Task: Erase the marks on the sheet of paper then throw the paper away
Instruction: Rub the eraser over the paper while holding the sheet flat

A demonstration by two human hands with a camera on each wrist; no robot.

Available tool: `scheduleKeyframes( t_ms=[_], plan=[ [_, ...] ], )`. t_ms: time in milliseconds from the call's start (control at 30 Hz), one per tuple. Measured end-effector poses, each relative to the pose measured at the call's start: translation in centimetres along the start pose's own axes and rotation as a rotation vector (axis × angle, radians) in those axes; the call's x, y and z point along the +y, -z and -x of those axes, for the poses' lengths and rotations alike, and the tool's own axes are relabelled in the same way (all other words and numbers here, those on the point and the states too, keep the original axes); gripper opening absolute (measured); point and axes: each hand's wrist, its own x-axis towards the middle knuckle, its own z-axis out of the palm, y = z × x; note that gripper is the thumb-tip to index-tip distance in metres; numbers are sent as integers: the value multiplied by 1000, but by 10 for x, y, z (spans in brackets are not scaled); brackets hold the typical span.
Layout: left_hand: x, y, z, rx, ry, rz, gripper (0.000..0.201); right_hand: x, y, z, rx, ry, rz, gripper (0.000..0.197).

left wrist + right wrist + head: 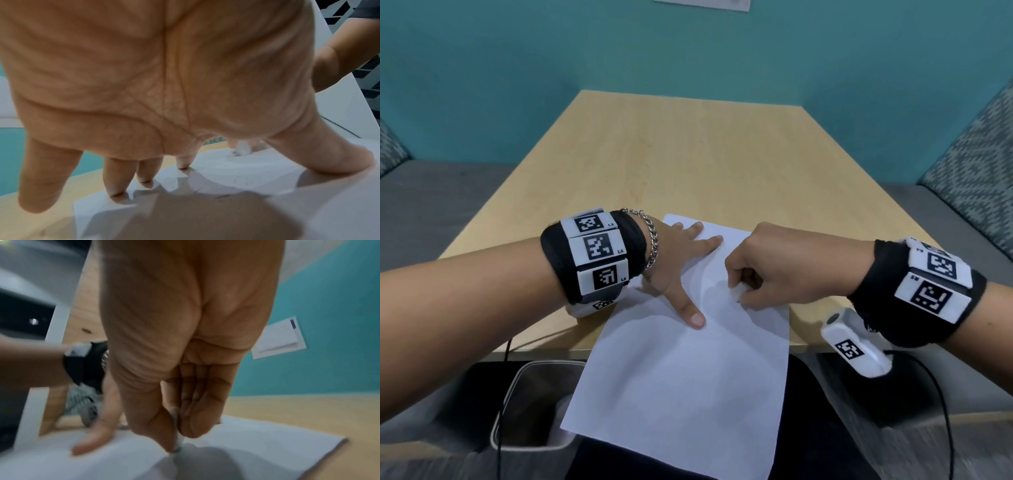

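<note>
A white sheet of paper [678,370] lies on the wooden table [688,154], its near half hanging over the front edge. My left hand [681,260] rests flat on the sheet's far left part, fingers [123,178] and thumb spread and pressing it down. My right hand [756,274] pinches a small white eraser [738,292] against the paper near its right side. The eraser [179,444] shows between thumb and fingers in the right wrist view, its tip on the sheet [267,449]. I make out no clear marks on the paper.
A grey waste bin [530,404] with a dark liner stands below the table's front edge at the left, partly under the overhanging sheet. Grey seats with patterned cushions [983,154] flank the table. A teal wall stands behind it.
</note>
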Motion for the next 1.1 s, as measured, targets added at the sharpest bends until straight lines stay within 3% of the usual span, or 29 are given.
scheduleKeyframes(
  t_ms=[67, 200, 333, 567, 733, 867, 1100],
  plan=[
    [0, 0, 1, 10, 1, 5, 155, 1, 3, -4, -21, -7, -2, 11],
    [1, 0, 3, 22, -1, 14, 155, 15, 6, -21, 100, -91, 95, 12],
    [1, -1, 2, 43, -27, 22, 151, -3, 2, -21, 47, -11, 49, 16],
    [2, 1, 6, 33, -29, 22, 149, 9, 3, -25, 105, -79, 131, 7],
    [4, 3, 8, 14, -13, -2, 148, 14, 10, -13, -25, -90, -1, 21],
    [3, 3, 7, 16, 6, 3, 149, 31, 16, 0, 103, -158, 4, 26],
    [7, 12, 14, -30, 79, -50, 144, 17, -5, 26, 85, -186, 13, 16]
  ],
)
